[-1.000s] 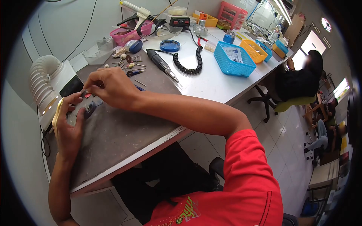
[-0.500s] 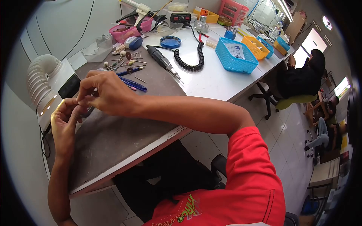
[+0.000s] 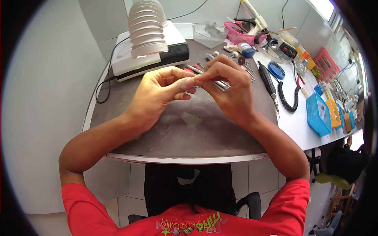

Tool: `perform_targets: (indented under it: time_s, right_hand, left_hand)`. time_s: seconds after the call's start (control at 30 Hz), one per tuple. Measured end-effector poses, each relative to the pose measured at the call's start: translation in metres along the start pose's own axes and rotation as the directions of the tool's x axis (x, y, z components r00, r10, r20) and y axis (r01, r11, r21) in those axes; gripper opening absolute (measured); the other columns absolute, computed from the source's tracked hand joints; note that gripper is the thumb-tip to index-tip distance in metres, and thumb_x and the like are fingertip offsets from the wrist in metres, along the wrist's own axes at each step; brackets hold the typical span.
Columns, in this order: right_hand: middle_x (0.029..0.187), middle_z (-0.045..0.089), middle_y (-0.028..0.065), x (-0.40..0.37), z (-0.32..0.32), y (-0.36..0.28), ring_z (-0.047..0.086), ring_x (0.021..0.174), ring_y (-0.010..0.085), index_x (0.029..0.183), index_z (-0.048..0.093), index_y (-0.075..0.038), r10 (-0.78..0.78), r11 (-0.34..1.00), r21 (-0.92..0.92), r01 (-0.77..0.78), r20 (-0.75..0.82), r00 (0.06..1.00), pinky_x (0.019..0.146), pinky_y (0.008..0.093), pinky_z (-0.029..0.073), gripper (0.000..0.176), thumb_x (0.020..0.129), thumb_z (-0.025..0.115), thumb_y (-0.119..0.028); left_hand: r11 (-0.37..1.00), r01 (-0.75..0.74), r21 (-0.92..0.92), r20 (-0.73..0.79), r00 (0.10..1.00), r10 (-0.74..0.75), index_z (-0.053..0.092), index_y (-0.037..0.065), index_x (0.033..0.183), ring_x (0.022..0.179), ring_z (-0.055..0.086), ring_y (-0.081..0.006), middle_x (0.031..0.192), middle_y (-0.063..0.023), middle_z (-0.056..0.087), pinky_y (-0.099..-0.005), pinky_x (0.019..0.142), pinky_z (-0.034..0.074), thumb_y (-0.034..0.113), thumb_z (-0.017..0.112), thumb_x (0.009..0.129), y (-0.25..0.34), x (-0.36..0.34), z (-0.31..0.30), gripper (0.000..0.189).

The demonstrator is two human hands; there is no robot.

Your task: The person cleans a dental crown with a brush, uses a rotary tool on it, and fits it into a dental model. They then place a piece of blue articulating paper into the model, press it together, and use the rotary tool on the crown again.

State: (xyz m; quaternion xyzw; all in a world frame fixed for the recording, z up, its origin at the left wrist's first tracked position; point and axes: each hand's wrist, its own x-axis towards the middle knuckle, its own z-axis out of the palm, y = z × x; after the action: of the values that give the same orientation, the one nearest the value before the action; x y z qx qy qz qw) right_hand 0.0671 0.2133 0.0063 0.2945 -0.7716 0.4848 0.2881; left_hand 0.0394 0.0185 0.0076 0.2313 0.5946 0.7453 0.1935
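Above the brown mat (image 3: 173, 137) my two hands meet, fingertips pinched together. My left hand (image 3: 159, 92) comes in from the left with thumb and forefinger pressed at the meeting point. From the right, my right hand (image 3: 232, 88) bends its fingers down to the same spot. Whatever they hold is too small and too covered by the fingers to make out. Just behind the right hand lie several small rotary bits and a brown disc bit (image 3: 241, 60).
A white machine with a ribbed hose (image 3: 147, 27) stands at the back left. The rotary handpiece (image 3: 268, 80) and its coiled cord (image 3: 289, 107) lie to the right, near a blue basket (image 3: 315, 118). A pink basket (image 3: 240, 38) is behind. A co-worker (image 3: 342, 163) sits far right.
The camera view has swung left, so the hands and hose machine now appear nearer the middle and the tools sit further right. The hands stay together, fingertips pinched.
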Motion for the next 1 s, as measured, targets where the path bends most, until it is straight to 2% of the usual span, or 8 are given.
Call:
perform_targets:
  time_s: [0.1, 0.17, 0.33, 0.57, 0.63, 0.73, 0.83, 1.0]
  right_hand:
    - [0.087, 0.064, 0.0074, 0.0, -0.001, -0.002, 0.067, 0.079, 0.0161, 0.087, 0.067, 0.001, -0.029, 1.0, 0.0, 0.029, 0.007, 1.0, 0.07, 0.0265, 0.056, 0.006, 0.082, 0.07, 0.002]
    - [0.089, 0.064, 0.0061, -0.001, 0.001, 0.0, 0.066, 0.079, 0.0141, 0.09, 0.067, 0.001, 0.165, 0.986, 0.036, -0.162, -0.089, 0.982, 0.068, 0.0247, 0.054, 0.006, 0.084, 0.068, 0.002]
    - [0.071, 0.061, -0.0008, 0.002, -0.004, -0.001, 0.055, 0.064, 0.005, 0.097, 0.068, -0.001, 0.403, 0.908, 0.169, -0.383, -0.101, 0.91, 0.059, 0.0207, 0.048, 0.015, 0.096, 0.058, -0.012]
    - [0.073, 0.064, 0.0022, 0.001, -0.003, 0.0, 0.056, 0.063, 0.0055, 0.096, 0.068, 0.001, 0.331, 0.943, 0.096, -0.32, -0.132, 0.934, 0.056, 0.0209, 0.047, 0.018, 0.097, 0.058, -0.013]
    - [0.073, 0.064, 0.0027, -0.001, -0.007, -0.001, 0.057, 0.062, 0.0062, 0.095, 0.068, 0.001, 0.39, 0.921, 0.034, -0.389, -0.06, 0.919, 0.056, 0.0212, 0.047, 0.016, 0.096, 0.059, -0.012]
    - [0.076, 0.064, 0.0036, 0.0, 0.002, -0.004, 0.057, 0.061, 0.0065, 0.097, 0.068, 0.001, 0.281, 0.951, 0.173, -0.258, -0.126, 0.951, 0.054, 0.0213, 0.047, 0.014, 0.094, 0.061, -0.011]
    - [0.08, 0.064, 0.0043, -0.004, -0.01, 0.0, 0.058, 0.06, 0.0061, 0.099, 0.067, 0.001, 0.348, 0.931, 0.098, -0.352, 0.056, 0.936, 0.053, 0.021, 0.047, 0.014, 0.093, 0.063, -0.011]
    - [0.079, 0.064, 0.0036, -0.004, -0.001, -0.002, 0.058, 0.06, 0.0052, 0.098, 0.066, 0.001, 0.33, 0.928, 0.175, -0.33, 0.029, 0.944, 0.053, 0.0205, 0.047, 0.015, 0.092, 0.065, -0.012]
  left_hand:
    - [0.999, -0.047, 0.007, 0.042, 0.998, 0.047, 0.063, 0.003, 0.108, 0.09, 0.064, -0.0096, 0.1, -0.0041, 0.067, -0.0256, 0.081, 0.053, 0.018, 0.064, 0.094, -0.005, 0.002, -0.002, 0.02]
    - [0.996, -0.094, 0.01, 0.057, 0.994, 0.093, 0.062, 0.002, 0.106, 0.089, 0.064, -0.0105, 0.099, -0.0062, 0.068, -0.0268, 0.082, 0.054, 0.017, 0.063, 0.094, -0.004, 0.002, -0.001, 0.019]
    - [0.987, -0.155, 0.029, 0.01, 0.988, 0.155, 0.062, 0.001, 0.105, 0.088, 0.064, -0.0118, 0.097, -0.0069, 0.068, -0.0267, 0.081, 0.054, 0.012, 0.065, 0.092, 0.0, -0.001, 0.002, 0.018]
    - [0.973, -0.217, 0.079, 0.01, 0.976, 0.217, 0.062, 0.001, 0.104, 0.089, 0.061, -0.0101, 0.102, -0.0065, 0.065, -0.0253, 0.08, 0.052, 0.009, 0.069, 0.089, 0.0, -0.001, 0.002, 0.019]
    - [0.972, -0.215, 0.096, 0.011, 0.976, 0.215, 0.062, 0.001, 0.104, 0.091, 0.06, -0.0098, 0.105, -0.0068, 0.064, -0.0252, 0.08, 0.052, 0.009, 0.069, 0.089, 0.001, -0.002, 0.003, 0.018]
    - [0.966, -0.208, 0.154, 0.012, 0.978, 0.208, 0.062, 0.001, 0.104, 0.092, 0.059, -0.0092, 0.108, -0.0072, 0.064, -0.0246, 0.08, 0.052, 0.01, 0.069, 0.089, 0.002, -0.002, 0.002, 0.019]
    - [0.965, -0.223, 0.138, 0.017, 0.975, 0.222, 0.062, 0.002, 0.103, 0.093, 0.058, -0.0087, 0.109, -0.0071, 0.064, -0.024, 0.079, 0.051, 0.011, 0.07, 0.088, 0.0, 0.0, 0.001, 0.019]
    - [0.966, -0.212, 0.144, 0.022, 0.977, 0.211, 0.064, 0.001, 0.106, 0.091, 0.058, -0.008, 0.108, -0.006, 0.064, -0.0237, 0.079, 0.049, 0.014, 0.069, 0.09, 0.0, -0.001, 0.0, 0.021]
